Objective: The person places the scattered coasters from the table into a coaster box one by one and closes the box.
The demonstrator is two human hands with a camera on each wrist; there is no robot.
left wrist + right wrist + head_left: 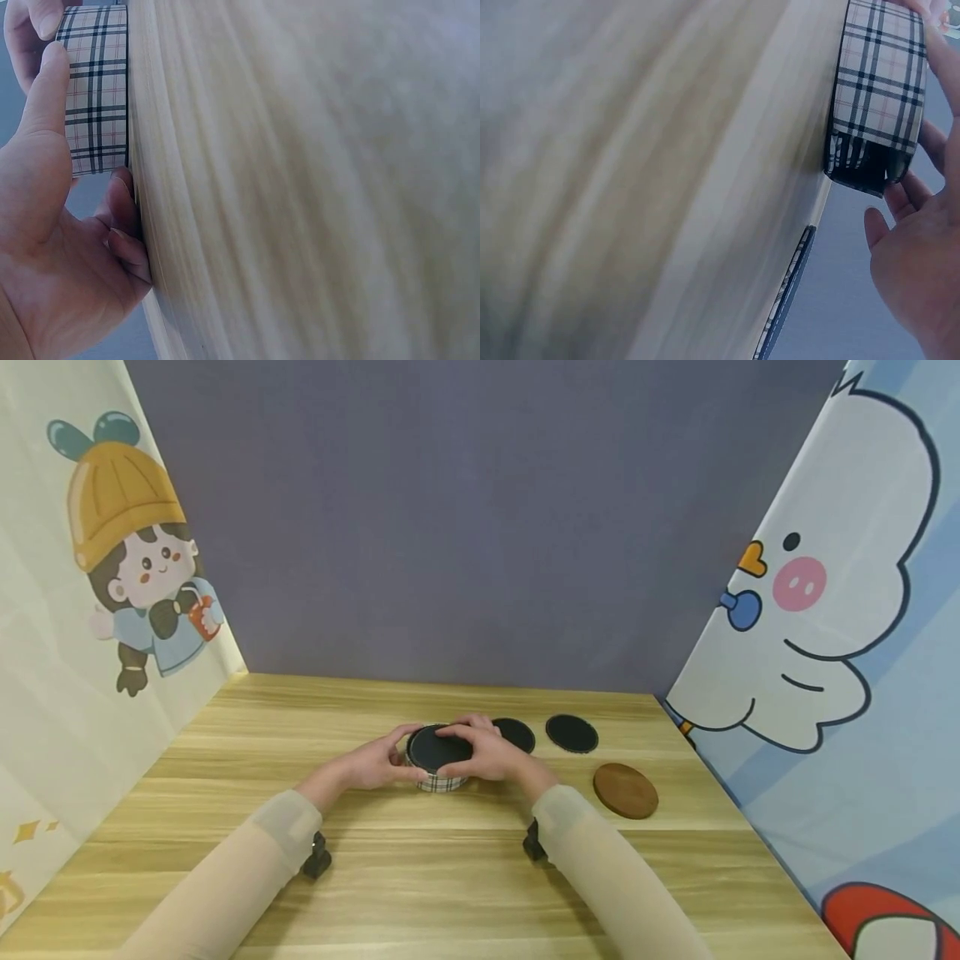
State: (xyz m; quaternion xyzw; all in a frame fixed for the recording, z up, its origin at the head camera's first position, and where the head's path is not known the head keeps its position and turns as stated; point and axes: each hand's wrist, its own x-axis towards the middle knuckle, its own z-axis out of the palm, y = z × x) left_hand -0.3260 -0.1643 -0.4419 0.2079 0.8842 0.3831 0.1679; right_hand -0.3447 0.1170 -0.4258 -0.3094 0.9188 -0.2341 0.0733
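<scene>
A round holder (441, 783) with plaid sides stands on the wooden table, and a round black piece with a stitched rim (438, 747) tops it. My left hand (371, 764) grips its left side, thumb along the near wall and fingers round the back. From the right, my right hand (491, 753) holds the holder, its thumb at the near rim and a finger reaching over the black top. In the right wrist view the plaid wall (877, 75) has a dark cut-out (862, 163) near that hand's fingers.
Just right of the hands lies a round black coaster (517, 735), partly covered by the right hand. Another black coaster (572, 733) is farther right, with a round brown coaster (626, 791) nearer me. A grey panel (465, 527) rises behind the table (420, 893); printed cloths flank it.
</scene>
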